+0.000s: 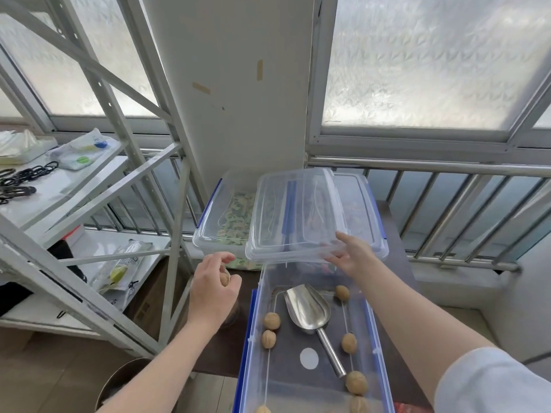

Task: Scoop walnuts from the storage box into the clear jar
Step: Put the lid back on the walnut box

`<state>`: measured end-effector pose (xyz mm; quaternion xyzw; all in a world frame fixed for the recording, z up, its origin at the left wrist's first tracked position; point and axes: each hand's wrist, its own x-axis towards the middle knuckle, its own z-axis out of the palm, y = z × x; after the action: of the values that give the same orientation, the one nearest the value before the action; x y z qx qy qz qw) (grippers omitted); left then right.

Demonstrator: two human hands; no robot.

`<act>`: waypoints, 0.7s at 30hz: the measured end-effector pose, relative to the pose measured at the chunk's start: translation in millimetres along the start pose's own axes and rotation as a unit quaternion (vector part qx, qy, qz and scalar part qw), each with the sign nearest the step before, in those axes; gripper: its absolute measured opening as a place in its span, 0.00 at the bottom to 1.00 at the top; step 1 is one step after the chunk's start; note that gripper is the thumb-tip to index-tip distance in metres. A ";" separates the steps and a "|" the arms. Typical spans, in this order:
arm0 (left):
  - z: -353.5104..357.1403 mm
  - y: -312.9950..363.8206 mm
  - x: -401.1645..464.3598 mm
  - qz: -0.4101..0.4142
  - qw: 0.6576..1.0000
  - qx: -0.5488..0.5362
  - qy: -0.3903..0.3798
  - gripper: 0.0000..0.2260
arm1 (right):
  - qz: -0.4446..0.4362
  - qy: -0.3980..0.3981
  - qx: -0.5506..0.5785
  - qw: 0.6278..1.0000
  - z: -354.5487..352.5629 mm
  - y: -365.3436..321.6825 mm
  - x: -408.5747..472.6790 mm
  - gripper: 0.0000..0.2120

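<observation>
Two hands: left (213,289) closed on a walnut (225,278), right (351,253) gripping the clear lid (298,213) above the scoop (308,308)

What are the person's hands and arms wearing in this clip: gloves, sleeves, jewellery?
Both hands are bare, no gloves: left hand, right hand. No rings, watch or bracelets show. Forearms are uncovered. A short, light-coloured sleeve covers the right upper arm; the left arm shows no sleeve in frame.
</observation>
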<state>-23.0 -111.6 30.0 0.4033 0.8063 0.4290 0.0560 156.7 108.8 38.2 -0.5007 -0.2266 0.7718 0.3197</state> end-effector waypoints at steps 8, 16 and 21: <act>3.0 25.0 8.7 0.043 0.999 0.002 -0.020 0.20 | -0.096 -0.117 0.011 0.988 -0.9 -20.4 -35.1 0.06; -11.2 65.2 5.5 0.007 0.996 -0.088 -0.008 0.22 | -0.151 -0.170 0.071 0.971 -31.1 -41.7 -104.9 0.05; -23.2 86.0 5.8 -0.118 0.958 -0.259 -0.044 0.24 | -0.160 -0.206 0.055 0.964 -71.0 -27.3 -161.7 0.07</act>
<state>14.8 -96.2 109.3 0.2956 0.7059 0.5956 0.2441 276.8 13.3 129.9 -0.2700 -0.3220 0.8083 0.4125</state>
